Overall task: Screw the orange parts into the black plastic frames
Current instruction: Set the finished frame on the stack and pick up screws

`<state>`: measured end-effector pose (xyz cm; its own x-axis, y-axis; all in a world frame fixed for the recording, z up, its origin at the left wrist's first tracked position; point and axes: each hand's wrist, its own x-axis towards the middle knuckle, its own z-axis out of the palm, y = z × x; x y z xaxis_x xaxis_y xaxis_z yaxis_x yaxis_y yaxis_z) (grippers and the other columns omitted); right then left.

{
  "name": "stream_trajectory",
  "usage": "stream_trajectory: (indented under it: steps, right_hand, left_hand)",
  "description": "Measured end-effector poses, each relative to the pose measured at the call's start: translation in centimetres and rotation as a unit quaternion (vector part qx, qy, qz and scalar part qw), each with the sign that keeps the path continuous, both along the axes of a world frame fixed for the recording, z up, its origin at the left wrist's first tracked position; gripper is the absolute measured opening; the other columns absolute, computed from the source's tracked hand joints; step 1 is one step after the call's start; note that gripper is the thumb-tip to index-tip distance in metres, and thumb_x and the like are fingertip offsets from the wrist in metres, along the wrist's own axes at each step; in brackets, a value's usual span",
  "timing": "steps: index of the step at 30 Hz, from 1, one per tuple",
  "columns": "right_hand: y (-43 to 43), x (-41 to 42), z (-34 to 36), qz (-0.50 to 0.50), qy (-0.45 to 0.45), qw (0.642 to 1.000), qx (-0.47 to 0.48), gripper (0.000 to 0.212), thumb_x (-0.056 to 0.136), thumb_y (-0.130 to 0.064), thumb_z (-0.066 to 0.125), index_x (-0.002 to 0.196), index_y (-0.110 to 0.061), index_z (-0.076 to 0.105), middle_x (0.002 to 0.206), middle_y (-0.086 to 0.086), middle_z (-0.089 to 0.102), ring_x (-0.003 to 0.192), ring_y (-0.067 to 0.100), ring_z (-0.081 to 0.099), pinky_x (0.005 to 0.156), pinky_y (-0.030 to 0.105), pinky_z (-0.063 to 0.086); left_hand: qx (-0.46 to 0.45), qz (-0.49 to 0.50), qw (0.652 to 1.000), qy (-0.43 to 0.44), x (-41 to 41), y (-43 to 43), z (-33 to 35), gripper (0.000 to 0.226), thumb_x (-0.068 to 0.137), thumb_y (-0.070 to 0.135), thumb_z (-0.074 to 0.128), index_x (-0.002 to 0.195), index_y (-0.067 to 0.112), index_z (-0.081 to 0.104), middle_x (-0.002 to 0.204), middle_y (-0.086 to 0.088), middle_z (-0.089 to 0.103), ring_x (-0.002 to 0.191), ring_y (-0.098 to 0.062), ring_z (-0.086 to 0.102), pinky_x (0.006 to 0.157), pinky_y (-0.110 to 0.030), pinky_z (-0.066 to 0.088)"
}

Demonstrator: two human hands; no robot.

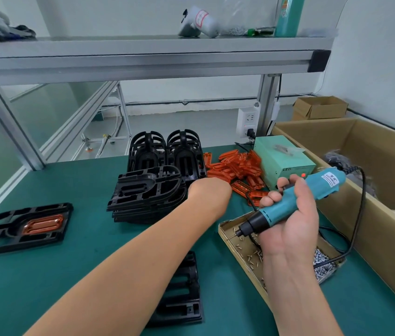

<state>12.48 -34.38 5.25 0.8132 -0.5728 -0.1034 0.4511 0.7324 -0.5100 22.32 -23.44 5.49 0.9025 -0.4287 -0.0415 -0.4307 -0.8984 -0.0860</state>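
One black frame [182, 299] lies half hidden under the left forearm; left hand [209, 190] fingers unseen near the orange parts [235, 166], grasp unclear; right hand [288, 229] clutches the screwdriver [325, 185].

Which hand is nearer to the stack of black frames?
Left. The left hand is just beside the stack of black frames; the right hand holds a screwdriver farther right, over the screw tray.
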Motion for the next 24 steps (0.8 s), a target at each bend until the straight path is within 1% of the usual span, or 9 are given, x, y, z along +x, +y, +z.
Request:
stream_trajectory:
  steps: [2, 6, 8, 10, 13, 15, 18, 21, 24]
  right_hand:
    - [0.0, 0.0, -0.1, 0.000, 0.001, 1.000, 0.000, 0.011, 0.107, -0.024, 0.059, 0.115, -0.016, 0.061, 0.089, 0.001, 0.065, 0.060, 0.011, 0.052, 0.054, 0.023, 0.048]
    - [0.0, -0.1, 0.1, -0.002, 0.004, 1.000, 0.005, 0.011, 0.107, -0.023, 0.059, 0.116, -0.016, 0.060, 0.090, 0.001, 0.065, 0.061, 0.011, 0.052, 0.053, 0.023, 0.048]
    - [-0.1, 0.0, 0.1, -0.003, 0.004, 1.000, 0.008, 0.012, 0.107, -0.023, 0.059, 0.116, -0.016, 0.060, 0.090, 0.001, 0.065, 0.060, 0.011, 0.051, 0.053, 0.023, 0.048]
    - [-0.1, -0.1, 0.2, -0.004, 0.002, 1.000, 0.010, 0.011, 0.108, -0.024, 0.059, 0.116, -0.016, 0.060, 0.089, 0.001, 0.065, 0.060, 0.010, 0.052, 0.053, 0.023, 0.048]
    - [0.0, -0.2, 0.1, -0.006, 0.004, 1.000, 0.007, 0.011, 0.107, -0.023, 0.060, 0.116, -0.016, 0.061, 0.089, 0.001, 0.067, 0.059, 0.010, 0.053, 0.052, 0.023, 0.049]
    - [0.0, -0.2, 0.0, -0.010, 0.006, 1.000, 0.009, 0.013, 0.106, -0.023, 0.062, 0.117, -0.016, 0.062, 0.089, 0.001, 0.068, 0.060, 0.010, 0.053, 0.053, 0.023, 0.049]
    - [0.0, -0.2, -0.1, -0.010, 0.007, 1.000, 0.008, 0.016, 0.105, -0.023, 0.063, 0.119, -0.016, 0.062, 0.091, 0.001, 0.068, 0.061, 0.010, 0.054, 0.055, 0.023, 0.050]
    - [0.0, -0.3, -0.3, -0.009, 0.004, 1.000, 0.008, 0.016, 0.105, -0.023, 0.064, 0.119, -0.017, 0.062, 0.090, 0.001, 0.068, 0.062, 0.010, 0.055, 0.056, 0.023, 0.050]
    - [-0.1, -0.2, -0.2, -0.010, 0.005, 1.000, 0.006, 0.014, 0.105, -0.022, 0.063, 0.118, -0.017, 0.062, 0.090, 0.001, 0.068, 0.061, 0.010, 0.054, 0.055, 0.023, 0.050]
  left_hand:
    - [0.008, -0.002, 1.000, -0.003, -0.1, 0.0, 0.3, 0.022, 0.088, -0.007, 0.057, 0.081, 0.014, 0.054, 0.075, -0.001, 0.046, 0.078, -0.030, 0.054, 0.065, -0.041, 0.049]
    - [0.011, -0.021, 1.000, -0.001, -1.1, 0.5, 0.4, 0.026, 0.091, -0.004, 0.056, 0.076, 0.016, 0.048, 0.075, 0.001, 0.046, 0.077, -0.028, 0.054, 0.063, -0.038, 0.045]
    - [-0.006, -0.024, 1.000, 0.015, -1.7, 1.2, 0.1, 0.016, 0.092, 0.002, 0.058, 0.082, 0.014, 0.055, 0.080, 0.000, 0.052, 0.076, -0.026, 0.055, 0.062, -0.037, 0.043]
    - [-0.035, -0.025, 0.999, 0.031, -2.1, 2.2, -0.2, 0.007, 0.093, 0.009, 0.060, 0.096, 0.014, 0.063, 0.094, -0.002, 0.061, 0.088, -0.027, 0.061, 0.068, -0.038, 0.049]
    - [-0.086, -0.009, 0.995, 0.051, -2.1, 3.7, -0.4, 0.020, 0.095, 0.018, 0.062, 0.114, 0.015, 0.060, 0.108, -0.004, 0.065, 0.102, -0.028, 0.063, 0.083, -0.043, 0.056]
    - [-0.083, 0.000, 0.994, 0.068, -1.8, 4.2, -0.5, 0.026, 0.095, 0.021, 0.063, 0.120, 0.016, 0.059, 0.111, -0.004, 0.065, 0.103, -0.027, 0.064, 0.086, -0.044, 0.057]
    - [-0.066, -0.001, 0.995, 0.077, -1.6, 4.3, -0.9, 0.015, 0.095, 0.021, 0.063, 0.109, 0.017, 0.061, 0.102, -0.002, 0.063, 0.095, -0.026, 0.062, 0.079, -0.039, 0.055]
    - [-0.080, 0.006, 0.994, 0.080, -1.5, 4.3, -1.1, 0.017, 0.097, 0.024, 0.063, 0.111, 0.016, 0.060, 0.104, -0.003, 0.063, 0.094, -0.026, 0.061, 0.078, -0.038, 0.053]
    - [-0.102, 0.018, 0.992, 0.070, -2.0, 4.5, -1.2, 0.017, 0.098, 0.024, 0.064, 0.104, 0.014, 0.052, 0.097, -0.004, 0.059, 0.087, -0.025, 0.058, 0.069, -0.036, 0.045]
